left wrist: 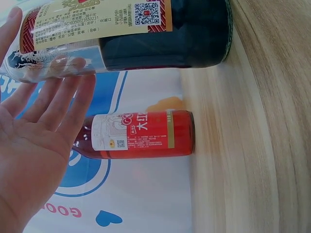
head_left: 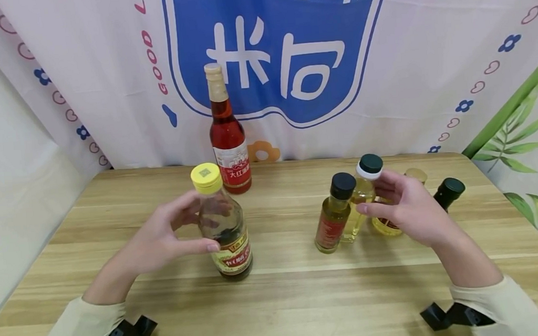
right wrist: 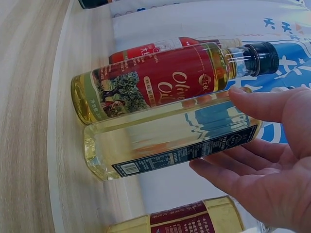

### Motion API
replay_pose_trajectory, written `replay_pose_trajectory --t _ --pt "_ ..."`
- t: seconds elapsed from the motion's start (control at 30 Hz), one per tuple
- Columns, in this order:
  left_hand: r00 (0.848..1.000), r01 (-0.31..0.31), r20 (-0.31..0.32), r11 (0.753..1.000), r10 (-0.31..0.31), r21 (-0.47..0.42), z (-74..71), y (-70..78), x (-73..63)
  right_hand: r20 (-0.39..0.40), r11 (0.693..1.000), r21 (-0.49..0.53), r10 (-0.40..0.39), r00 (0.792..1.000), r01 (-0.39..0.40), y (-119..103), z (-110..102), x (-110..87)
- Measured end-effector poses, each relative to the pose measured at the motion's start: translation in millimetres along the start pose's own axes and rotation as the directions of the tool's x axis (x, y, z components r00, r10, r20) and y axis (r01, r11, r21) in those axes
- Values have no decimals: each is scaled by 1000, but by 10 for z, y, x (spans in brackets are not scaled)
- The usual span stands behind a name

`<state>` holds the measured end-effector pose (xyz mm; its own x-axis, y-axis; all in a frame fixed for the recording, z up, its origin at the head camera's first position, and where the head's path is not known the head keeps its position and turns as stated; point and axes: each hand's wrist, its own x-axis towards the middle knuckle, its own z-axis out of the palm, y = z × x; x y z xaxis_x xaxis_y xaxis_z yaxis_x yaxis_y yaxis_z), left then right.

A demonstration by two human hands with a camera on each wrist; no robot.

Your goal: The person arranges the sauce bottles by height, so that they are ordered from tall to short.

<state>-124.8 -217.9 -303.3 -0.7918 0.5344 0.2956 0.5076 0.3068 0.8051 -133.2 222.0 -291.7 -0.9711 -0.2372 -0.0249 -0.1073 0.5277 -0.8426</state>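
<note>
A glass bottle of dark sauce with a yellow cap (head_left: 231,245) stands upright at the left. Around its left side is my left hand (head_left: 174,231), thumb in front by the label, straight loose fingers behind the glass. My right hand (head_left: 407,207) is spread loosely about a white-collared, green-capped bottle of pale yellow oil (right wrist: 170,133), thumb at one edge and fingers at the other. Touching or close beside that bottle stands a small olive oil bottle (head_left: 332,223) with a black cap and red label. Both palms stay apart from the glass.
Behind the sauce bottle stands a tall bottle of red liquid (head_left: 230,150), near the curtain (head_left: 385,74). Right of the oil, partly hidden by my right hand, are a yellow oil bottle (head_left: 386,227) and a dark green-capped bottle (head_left: 448,192). All share the wooden table (head_left: 289,309).
</note>
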Motion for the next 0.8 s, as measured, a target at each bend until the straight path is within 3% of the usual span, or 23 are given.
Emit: replay_pose_trajectory --t 0.8 --pt "1000 5 -11 1000 -4 15 0 -12 -10 -7 1000 24 6 1000 -6 -13 -9 -9"
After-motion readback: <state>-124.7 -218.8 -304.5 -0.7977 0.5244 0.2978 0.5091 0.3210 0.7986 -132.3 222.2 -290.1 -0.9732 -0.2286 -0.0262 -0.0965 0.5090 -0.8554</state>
